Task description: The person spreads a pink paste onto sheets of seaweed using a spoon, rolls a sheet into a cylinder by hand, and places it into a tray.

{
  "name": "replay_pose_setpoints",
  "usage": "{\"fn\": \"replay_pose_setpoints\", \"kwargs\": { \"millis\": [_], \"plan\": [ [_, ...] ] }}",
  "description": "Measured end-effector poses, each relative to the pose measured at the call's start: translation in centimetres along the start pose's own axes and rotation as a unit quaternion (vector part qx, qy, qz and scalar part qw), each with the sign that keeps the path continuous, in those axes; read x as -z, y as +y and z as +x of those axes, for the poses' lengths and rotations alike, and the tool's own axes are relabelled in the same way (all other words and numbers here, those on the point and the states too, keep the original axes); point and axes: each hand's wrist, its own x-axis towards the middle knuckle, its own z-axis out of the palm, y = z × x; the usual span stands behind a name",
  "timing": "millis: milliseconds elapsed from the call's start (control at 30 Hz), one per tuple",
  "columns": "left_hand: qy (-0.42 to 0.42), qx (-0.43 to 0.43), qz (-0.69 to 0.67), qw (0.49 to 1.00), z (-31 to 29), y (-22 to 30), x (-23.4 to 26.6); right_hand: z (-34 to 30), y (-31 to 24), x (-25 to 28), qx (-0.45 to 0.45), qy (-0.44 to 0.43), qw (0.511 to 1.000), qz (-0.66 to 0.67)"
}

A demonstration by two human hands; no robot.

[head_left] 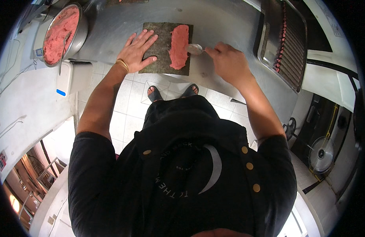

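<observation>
A dark green nori sheet [160, 51] lies flat near the front edge of the steel table. Along its right part runs a thick strip of pink paste [179, 47], which looks like minced meat or fish. My left hand [139, 49] rests on the sheet's left side, fingers spread flat. My right hand [229, 63] is closed round the handle of a metal spoon [195, 49]. The spoon's bowl touches or nearly touches the paste's right edge; I cannot tell which.
A steel bowl [82, 37] of the same pink paste, with a utensil in it, stands on a scale at the far left. On the right lies a metal tray [263, 59] with dark rolls showing pink ends. The steel table [111, 23] spans between them.
</observation>
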Motion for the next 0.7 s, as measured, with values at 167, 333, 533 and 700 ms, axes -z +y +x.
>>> {"fn": "replay_pose_setpoints", "kwargs": {
  "millis": [167,333,533,700],
  "plan": [
    [0.001,-0.012,0.005,1.000,0.6,0.1,0.1,4.9,1.8,-1.9,-0.014,-0.031,0.997,0.073],
    [0.009,-0.005,-0.008,1.000,0.1,0.2,0.2,2.5,0.3,-2.9,0.058,-0.140,0.986,0.064],
    [0.021,-0.011,-0.004,1.000,0.1,0.0,0.1,2.0,0.3,-1.2,0.056,-0.082,0.985,0.142],
    [0.022,-0.011,-0.023,0.999,0.2,0.0,-0.1,1.1,-0.9,-2.8,0.117,-0.103,0.983,0.102]
  ]
}}
